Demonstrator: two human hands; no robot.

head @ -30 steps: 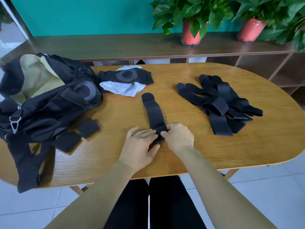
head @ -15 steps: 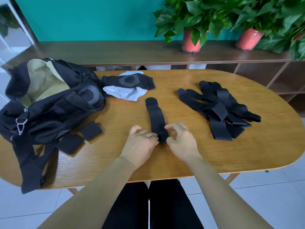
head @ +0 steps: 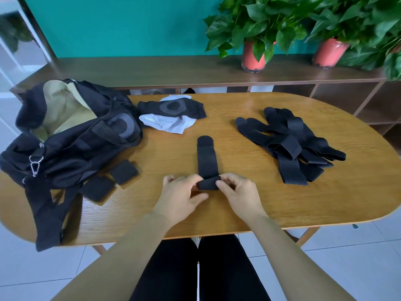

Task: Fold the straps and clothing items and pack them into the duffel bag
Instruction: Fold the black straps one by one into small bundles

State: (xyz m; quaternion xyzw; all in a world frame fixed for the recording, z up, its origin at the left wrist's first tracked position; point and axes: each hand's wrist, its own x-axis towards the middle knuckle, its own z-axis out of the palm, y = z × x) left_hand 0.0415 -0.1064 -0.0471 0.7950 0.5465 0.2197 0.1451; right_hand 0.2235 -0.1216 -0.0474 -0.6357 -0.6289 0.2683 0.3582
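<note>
From the head camera, we judge the perforated strap [head: 207, 161] to be light, soft and a little springy. It should bend without effort, but a fold will likely spring open unless it is kept pinched. The best hold looks to be on the two side edges of the turned-over end, which is where we have it. Our left hand [head: 182, 196] and right hand [head: 240, 192] each pinch one side of that near end between thumb and fingertips, lifting it just off the wooden table [head: 260, 203].

The strap is black, narrow and dotted with small holes, and its far end is smooth and rounded, possibly a fastening tab. It lies straight away from us at the middle of the table, flat except for the fold in our fingers.

A loose pile of straps [head: 290, 144] lies to the right, well apart from it. To the left, two folded straps [head: 123, 171] sit just beside the open duffel bag [head: 65, 135]. Beyond them, a black garment [head: 173, 107] rests on a white garment [head: 167, 124].
</note>
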